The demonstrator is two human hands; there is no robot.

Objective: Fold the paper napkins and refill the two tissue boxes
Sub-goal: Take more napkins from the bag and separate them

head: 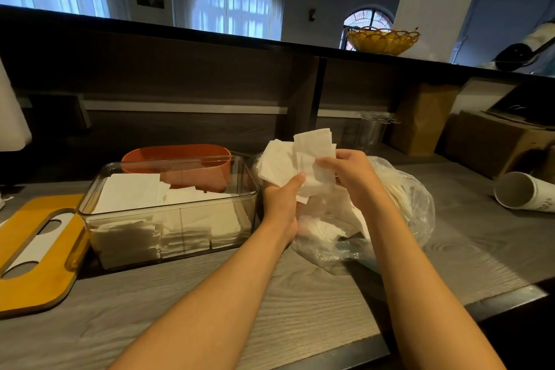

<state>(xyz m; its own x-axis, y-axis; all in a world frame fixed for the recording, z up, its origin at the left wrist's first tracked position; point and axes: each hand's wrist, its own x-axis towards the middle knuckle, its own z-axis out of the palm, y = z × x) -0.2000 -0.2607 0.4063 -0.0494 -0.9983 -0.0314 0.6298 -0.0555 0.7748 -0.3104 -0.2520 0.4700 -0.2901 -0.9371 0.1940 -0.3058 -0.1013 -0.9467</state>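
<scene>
**Napkins in hand above the bag**

Head view: both hands grip a loose white wad of paper napkins point(303, 156), standing roughly upright, fanning above the left hand point(282, 198) and right hand point(348, 171). Left of the grip sits a clear tissue box point(168, 213), stacked with folded napkins.

A grey wood-grain tabletop point(210, 303) carries a clear tissue box point(168, 213) and yellow lid point(39, 252) left of the hands, a plastic bag point(399, 204) beneath them, a toppled paper cup point(522, 192) to their right.
</scene>
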